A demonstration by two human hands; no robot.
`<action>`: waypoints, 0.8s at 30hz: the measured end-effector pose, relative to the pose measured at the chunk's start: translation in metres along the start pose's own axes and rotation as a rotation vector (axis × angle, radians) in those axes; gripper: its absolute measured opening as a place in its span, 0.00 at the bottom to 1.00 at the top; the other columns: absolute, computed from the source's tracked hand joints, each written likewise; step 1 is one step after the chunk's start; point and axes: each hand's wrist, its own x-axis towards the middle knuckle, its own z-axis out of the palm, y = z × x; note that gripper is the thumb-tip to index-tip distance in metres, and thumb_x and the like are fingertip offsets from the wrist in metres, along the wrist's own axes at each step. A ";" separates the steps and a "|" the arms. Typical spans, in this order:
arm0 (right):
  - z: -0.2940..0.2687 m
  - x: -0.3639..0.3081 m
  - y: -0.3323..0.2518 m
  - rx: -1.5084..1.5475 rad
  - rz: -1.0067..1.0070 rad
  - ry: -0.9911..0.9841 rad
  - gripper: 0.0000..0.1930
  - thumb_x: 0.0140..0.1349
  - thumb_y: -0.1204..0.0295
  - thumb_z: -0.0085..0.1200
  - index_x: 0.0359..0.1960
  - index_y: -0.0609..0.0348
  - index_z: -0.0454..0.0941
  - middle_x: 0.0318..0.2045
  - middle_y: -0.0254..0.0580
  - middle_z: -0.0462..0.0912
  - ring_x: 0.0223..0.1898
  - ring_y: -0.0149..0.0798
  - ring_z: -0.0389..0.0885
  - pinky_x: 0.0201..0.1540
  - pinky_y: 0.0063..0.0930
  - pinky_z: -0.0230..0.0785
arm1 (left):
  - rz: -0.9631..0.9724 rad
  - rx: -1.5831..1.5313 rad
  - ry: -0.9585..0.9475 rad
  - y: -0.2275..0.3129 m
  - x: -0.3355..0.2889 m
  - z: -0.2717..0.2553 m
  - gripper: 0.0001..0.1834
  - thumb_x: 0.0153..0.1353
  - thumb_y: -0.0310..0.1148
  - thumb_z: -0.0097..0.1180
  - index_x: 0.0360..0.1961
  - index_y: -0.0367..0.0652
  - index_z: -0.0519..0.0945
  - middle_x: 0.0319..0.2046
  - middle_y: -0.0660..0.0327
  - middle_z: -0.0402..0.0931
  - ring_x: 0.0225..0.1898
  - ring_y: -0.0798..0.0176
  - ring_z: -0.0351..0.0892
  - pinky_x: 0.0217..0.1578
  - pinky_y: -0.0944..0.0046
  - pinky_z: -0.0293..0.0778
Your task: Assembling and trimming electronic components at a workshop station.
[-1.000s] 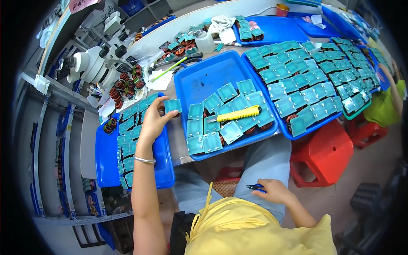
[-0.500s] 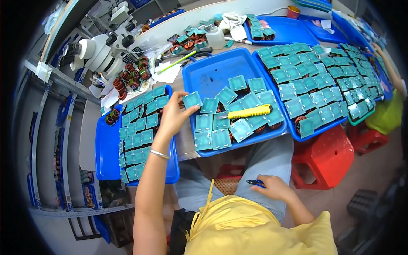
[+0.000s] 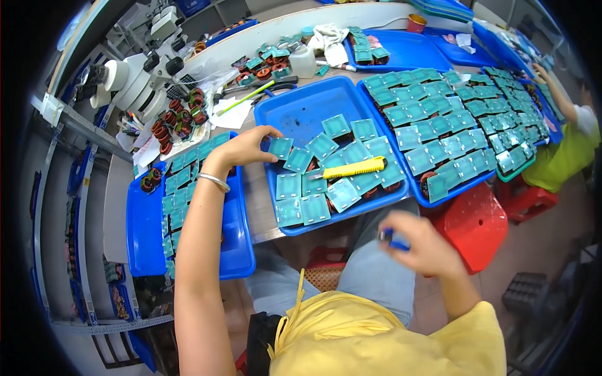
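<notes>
Seen from the head, we are looking down on a desk [image 3: 263, 210] at which a person in a yellow top [image 3: 389, 338] is sitting. The left hand [image 3: 257, 147] is gripping a square teal-topped module [image 3: 281, 148] by its edges, between thumb and fingers; this module is occupying a place just inside the left rim of the central blue tray [image 3: 304, 116], beside a neighbouring module [image 3: 298, 160]. Similar modules are filling the nearer part of the tray, some lying askew, while its far part is showing bare, marked plastic. A yellow utility knife [image 3: 352, 168] is lying across several of them. The right hand [image 3: 420, 241], blurred by motion, is clasping a small blue-handled tool [image 3: 395, 242] above the lap; we are finding the tool's tip too indistinct to judge. To the left, a second blue tray [image 3: 144, 244] is carrying more modules, partly behind the left forearm; to the right, a third blue tray [image 3: 461, 193] is holding close rows. Beyond, copper-wound coils [image 3: 182, 119], a white paper sheet [image 3: 233, 117] and a slender green tool [image 3: 248, 98] are lying on the desk.
</notes>
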 end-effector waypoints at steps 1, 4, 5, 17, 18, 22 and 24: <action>-0.015 0.021 -0.003 -0.105 -0.015 0.049 0.12 0.49 0.76 0.57 0.36 0.63 0.71 0.32 0.47 0.76 0.34 0.48 0.76 0.36 0.33 0.68 | 0.047 0.055 0.045 0.009 0.001 0.000 0.29 0.48 0.34 0.63 0.52 0.41 0.69 0.49 0.52 0.71 0.52 0.55 0.69 0.54 0.59 0.64; -0.045 0.093 0.009 -0.304 -0.108 0.175 0.15 0.47 0.80 0.55 0.40 0.64 0.72 0.36 0.49 0.76 0.39 0.50 0.75 0.42 0.33 0.68 | 0.179 0.053 0.144 0.043 0.008 0.005 0.31 0.50 0.33 0.62 0.56 0.44 0.66 0.52 0.55 0.69 0.55 0.55 0.66 0.55 0.58 0.63; -0.050 0.117 0.019 -0.354 -0.069 0.132 0.16 0.47 0.80 0.55 0.41 0.64 0.72 0.37 0.49 0.76 0.39 0.50 0.75 0.42 0.35 0.68 | 0.196 0.058 0.135 0.049 0.017 0.011 0.30 0.50 0.35 0.62 0.55 0.43 0.67 0.50 0.54 0.71 0.53 0.55 0.69 0.53 0.58 0.65; -0.061 0.192 0.063 -0.570 0.413 -0.219 0.26 0.44 0.62 0.61 0.46 0.62 0.75 0.37 0.55 0.80 0.42 0.50 0.78 0.46 0.37 0.70 | 0.128 0.022 0.173 0.059 0.086 0.052 0.31 0.51 0.45 0.62 0.52 0.39 0.69 0.45 0.47 0.73 0.44 0.52 0.75 0.45 0.59 0.71; -0.062 0.189 0.063 -0.569 0.426 -0.220 0.26 0.44 0.62 0.61 0.46 0.62 0.75 0.37 0.55 0.80 0.42 0.50 0.78 0.46 0.37 0.70 | 0.078 -0.032 0.128 0.060 0.087 0.049 0.31 0.50 0.45 0.63 0.52 0.39 0.70 0.45 0.47 0.73 0.44 0.53 0.75 0.45 0.59 0.71; -0.065 0.183 0.065 -0.596 0.428 -0.252 0.25 0.45 0.60 0.62 0.44 0.61 0.76 0.35 0.53 0.80 0.40 0.51 0.78 0.44 0.39 0.69 | 0.047 -0.095 0.109 0.061 0.083 0.045 0.32 0.50 0.45 0.63 0.53 0.39 0.69 0.46 0.48 0.73 0.45 0.53 0.75 0.46 0.59 0.71; -0.070 0.179 0.081 -0.624 0.252 -0.127 0.23 0.47 0.62 0.60 0.43 0.61 0.76 0.34 0.52 0.80 0.39 0.52 0.78 0.44 0.40 0.68 | 0.022 -0.067 0.174 0.073 0.074 0.050 0.29 0.50 0.41 0.63 0.51 0.39 0.70 0.44 0.49 0.73 0.43 0.53 0.75 0.44 0.59 0.71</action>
